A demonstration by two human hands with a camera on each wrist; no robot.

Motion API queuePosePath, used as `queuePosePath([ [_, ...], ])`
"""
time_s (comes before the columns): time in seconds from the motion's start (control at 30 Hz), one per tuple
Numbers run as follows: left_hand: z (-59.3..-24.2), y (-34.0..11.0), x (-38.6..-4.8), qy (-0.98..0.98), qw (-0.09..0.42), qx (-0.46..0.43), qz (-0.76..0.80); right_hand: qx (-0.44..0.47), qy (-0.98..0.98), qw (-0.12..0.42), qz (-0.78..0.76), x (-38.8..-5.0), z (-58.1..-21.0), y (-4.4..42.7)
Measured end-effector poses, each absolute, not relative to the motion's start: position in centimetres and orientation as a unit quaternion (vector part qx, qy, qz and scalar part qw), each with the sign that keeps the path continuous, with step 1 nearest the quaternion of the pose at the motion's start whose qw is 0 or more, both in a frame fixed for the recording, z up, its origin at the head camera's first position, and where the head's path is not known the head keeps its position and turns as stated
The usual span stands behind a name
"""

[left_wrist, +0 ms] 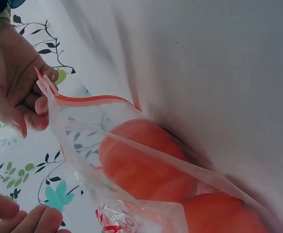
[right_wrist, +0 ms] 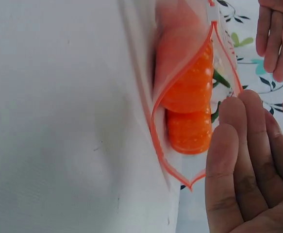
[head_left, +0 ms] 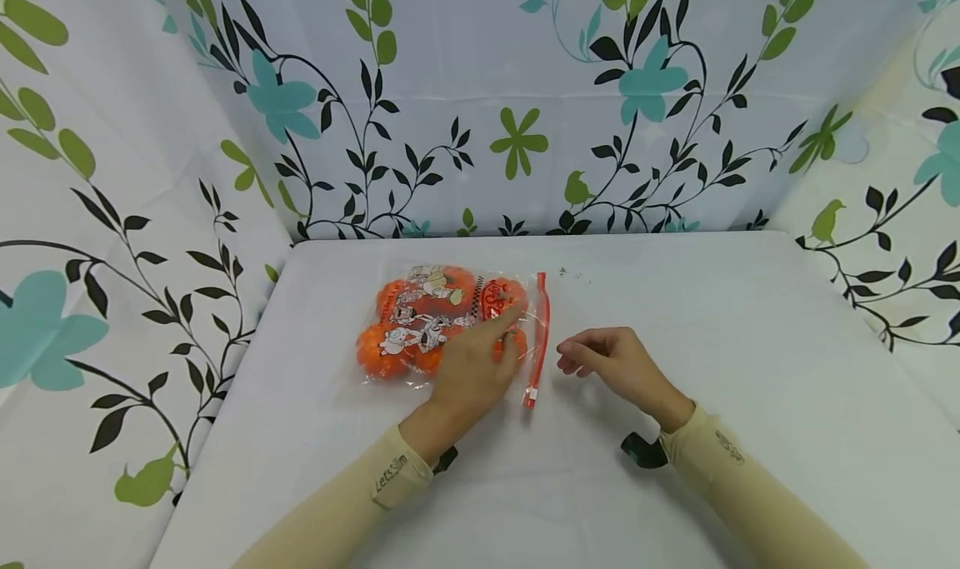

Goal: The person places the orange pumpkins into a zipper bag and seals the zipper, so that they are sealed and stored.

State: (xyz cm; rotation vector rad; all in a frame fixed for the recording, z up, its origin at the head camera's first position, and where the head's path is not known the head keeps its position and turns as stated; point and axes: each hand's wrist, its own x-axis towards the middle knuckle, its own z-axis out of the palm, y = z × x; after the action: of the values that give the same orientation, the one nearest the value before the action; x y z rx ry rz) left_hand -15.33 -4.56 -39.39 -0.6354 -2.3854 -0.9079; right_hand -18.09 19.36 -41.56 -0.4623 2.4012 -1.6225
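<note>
A clear zip bag (head_left: 457, 298) printed with cartoon figures lies on the white table, holding several round, ribbed orange pieces (right_wrist: 190, 131) that look like small pumpkins with green stems. Along its right side runs a red zip strip (head_left: 542, 327), with a white slider (head_left: 530, 397) at the near end. In the right wrist view the bag's mouth gapes. My left hand (head_left: 474, 369) is over the bag's right part, index finger extended; whether it touches the plastic is unclear. To the right of the strip, apart from it, my right hand (head_left: 626, 369) hovers with relaxed fingers, holding nothing.
Patterned cloth (head_left: 450, 94) with leaves and flowers hangs behind the table (head_left: 750, 344) and at both sides. A dark wrist device (head_left: 643, 451) sits under my right wrist, and part of another shows under the left.
</note>
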Motion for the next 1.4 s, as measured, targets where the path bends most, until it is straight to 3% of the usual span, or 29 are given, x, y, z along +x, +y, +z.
queuePosePath([
  [0.33,-39.7,-5.2,-13.7,-0.889,0.263,-0.303,-0.222,-0.204,0.822,0.194,-0.495,-16.9,-42.1,18.6],
  [0.6,-39.8,-5.2,-12.2,-0.907,0.211,-0.332,-0.151,-0.188,0.782,0.258,-0.536,-16.2,-43.5,17.7],
  [1.07,-41.1,-4.5,-11.1,-0.918,0.187,-0.344,-0.068,-0.172,0.74,0.277,-0.588,-15.5,-43.8,16.3],
  [1.4,-41.8,-4.3,-10.6,-0.909,0.224,-0.352,0.014,-0.16,0.735,0.281,-0.596,-15.5,-44.0,16.1],
])
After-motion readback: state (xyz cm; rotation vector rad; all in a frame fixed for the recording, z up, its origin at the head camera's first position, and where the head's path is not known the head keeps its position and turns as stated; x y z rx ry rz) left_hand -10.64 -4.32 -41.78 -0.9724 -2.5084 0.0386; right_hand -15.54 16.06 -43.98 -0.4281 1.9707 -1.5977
